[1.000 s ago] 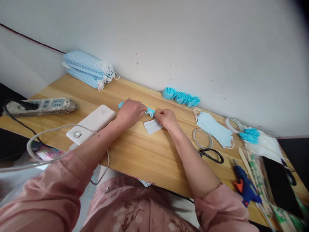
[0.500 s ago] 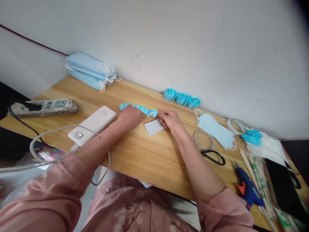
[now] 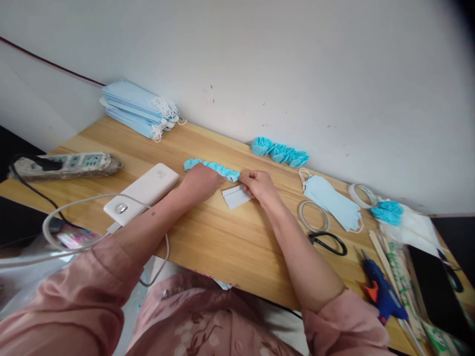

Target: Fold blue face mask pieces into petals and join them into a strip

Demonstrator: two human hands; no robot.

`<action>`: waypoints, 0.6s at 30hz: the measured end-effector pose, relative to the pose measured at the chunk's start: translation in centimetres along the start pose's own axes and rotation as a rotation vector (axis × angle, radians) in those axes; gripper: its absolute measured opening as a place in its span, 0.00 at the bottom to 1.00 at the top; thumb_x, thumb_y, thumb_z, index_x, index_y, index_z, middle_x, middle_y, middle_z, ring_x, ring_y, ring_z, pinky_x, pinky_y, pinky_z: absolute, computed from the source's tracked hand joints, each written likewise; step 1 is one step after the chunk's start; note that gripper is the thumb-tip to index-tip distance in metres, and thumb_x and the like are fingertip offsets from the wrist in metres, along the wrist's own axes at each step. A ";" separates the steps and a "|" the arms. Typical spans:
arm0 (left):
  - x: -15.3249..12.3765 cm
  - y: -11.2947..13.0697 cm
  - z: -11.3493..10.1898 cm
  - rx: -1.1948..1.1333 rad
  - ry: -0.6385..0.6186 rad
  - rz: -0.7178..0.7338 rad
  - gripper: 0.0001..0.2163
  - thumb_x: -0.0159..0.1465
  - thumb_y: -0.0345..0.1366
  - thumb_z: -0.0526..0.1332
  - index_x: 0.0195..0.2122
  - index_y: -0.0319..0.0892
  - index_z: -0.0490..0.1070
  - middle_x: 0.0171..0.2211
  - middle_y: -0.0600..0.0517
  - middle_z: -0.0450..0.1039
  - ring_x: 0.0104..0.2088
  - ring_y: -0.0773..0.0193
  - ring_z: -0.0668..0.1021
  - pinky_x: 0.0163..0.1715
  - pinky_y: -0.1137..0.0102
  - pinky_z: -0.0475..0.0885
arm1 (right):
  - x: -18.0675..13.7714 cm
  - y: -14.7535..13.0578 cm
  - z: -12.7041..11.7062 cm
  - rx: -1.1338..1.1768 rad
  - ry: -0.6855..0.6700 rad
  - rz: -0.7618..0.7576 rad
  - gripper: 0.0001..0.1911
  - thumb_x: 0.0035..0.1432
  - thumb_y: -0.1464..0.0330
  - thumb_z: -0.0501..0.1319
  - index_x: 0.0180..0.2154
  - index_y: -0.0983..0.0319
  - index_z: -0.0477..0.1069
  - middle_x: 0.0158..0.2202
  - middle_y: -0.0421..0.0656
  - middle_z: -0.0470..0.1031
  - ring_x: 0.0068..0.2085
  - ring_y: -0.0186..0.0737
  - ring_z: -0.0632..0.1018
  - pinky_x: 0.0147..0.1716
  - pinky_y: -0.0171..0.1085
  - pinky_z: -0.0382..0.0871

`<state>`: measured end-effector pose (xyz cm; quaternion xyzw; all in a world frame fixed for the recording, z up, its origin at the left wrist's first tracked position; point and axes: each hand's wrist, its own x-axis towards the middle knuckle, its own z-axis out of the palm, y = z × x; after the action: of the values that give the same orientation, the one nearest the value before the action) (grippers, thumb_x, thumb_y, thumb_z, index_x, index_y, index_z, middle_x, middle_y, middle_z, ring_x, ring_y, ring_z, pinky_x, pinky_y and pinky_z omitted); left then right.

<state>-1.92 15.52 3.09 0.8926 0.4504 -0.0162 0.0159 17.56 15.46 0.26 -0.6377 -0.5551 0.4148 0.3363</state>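
A pleated light-blue fabric strip (image 3: 227, 173) lies in zigzag folds on the wooden table. My left hand (image 3: 202, 182) is closed over its middle, and its fingertips are mostly hidden behind the hand. At the strip's right end, my right hand (image 3: 261, 187) pinches with thumb and forefinger. Just below, partly under my right hand, lies a small flat grey-white piece (image 3: 236, 197) with a fold line across it.
Behind stand several turquoise fabric flowers (image 3: 280, 152) and a stack of face masks (image 3: 133, 109). On the left are a power bank (image 3: 143, 193) and a power strip (image 3: 85, 164). To the right lie loose masks (image 3: 332, 200), a tape roll (image 3: 313, 216), scissors handles (image 3: 328, 243) and a glue gun (image 3: 382, 289).
My right hand has shifted slightly left, onto the strip's right end. That end now sits a little further left and lies more folded. My left hand stays in place.
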 end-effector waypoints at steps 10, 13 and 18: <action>-0.2 -0.2 0.0 0.017 -0.002 0.036 0.16 0.66 0.28 0.50 0.40 0.40 0.79 0.29 0.45 0.77 0.27 0.61 0.75 0.29 0.68 0.59 | 0.2 -0.4 -0.3 0.107 -0.068 0.081 0.12 0.49 0.69 0.62 0.17 0.62 0.65 0.12 0.33 0.64 0.12 0.24 0.60 0.12 0.29 0.50; -0.2 -0.3 0.1 -0.005 0.030 0.041 0.15 0.66 0.28 0.50 0.41 0.41 0.79 0.30 0.45 0.77 0.28 0.61 0.75 0.30 0.68 0.60 | 0.3 -0.7 -0.7 0.174 -0.113 0.120 0.12 0.50 0.69 0.62 0.18 0.62 0.65 0.12 0.33 0.64 0.11 0.24 0.59 0.11 0.28 0.48; -0.3 -0.2 -0.2 -0.025 -0.012 0.008 0.16 0.69 0.32 0.50 0.44 0.45 0.79 0.31 0.45 0.78 0.31 0.58 0.77 0.33 0.66 0.61 | 0.2 -0.8 -1.1 0.260 -0.125 0.121 0.10 0.49 0.69 0.63 0.19 0.62 0.65 0.12 0.33 0.64 0.12 0.23 0.59 0.11 0.27 0.48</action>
<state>-2.28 15.43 3.25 0.8939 0.4470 -0.0157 0.0298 18.27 15.82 1.39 -0.5939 -0.4773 0.5415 0.3553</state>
